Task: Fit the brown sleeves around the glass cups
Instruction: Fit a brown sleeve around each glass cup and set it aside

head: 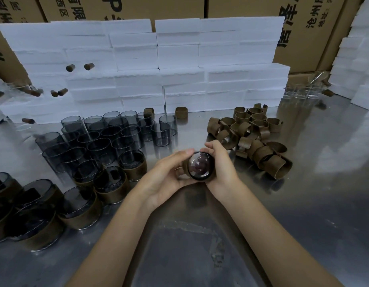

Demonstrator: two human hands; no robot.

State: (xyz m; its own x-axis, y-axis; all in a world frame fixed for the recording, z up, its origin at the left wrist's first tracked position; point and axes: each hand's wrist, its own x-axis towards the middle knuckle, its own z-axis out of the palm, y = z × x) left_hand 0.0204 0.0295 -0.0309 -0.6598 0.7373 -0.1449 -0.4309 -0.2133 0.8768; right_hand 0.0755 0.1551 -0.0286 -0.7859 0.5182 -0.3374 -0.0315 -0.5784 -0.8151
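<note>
Bare cups (109, 131) stand left, loose sleeves (252, 137) right, foam blocks (158, 65) behind both.

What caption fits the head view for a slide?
Both hands hold a glass cup on its side above the table, a brown sleeve around it.

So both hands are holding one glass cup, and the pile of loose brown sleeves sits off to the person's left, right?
Not quite. The head view shows the left hand and right hand holding one glass cup, but the pile of loose brown sleeves sits to the person's right.
</note>
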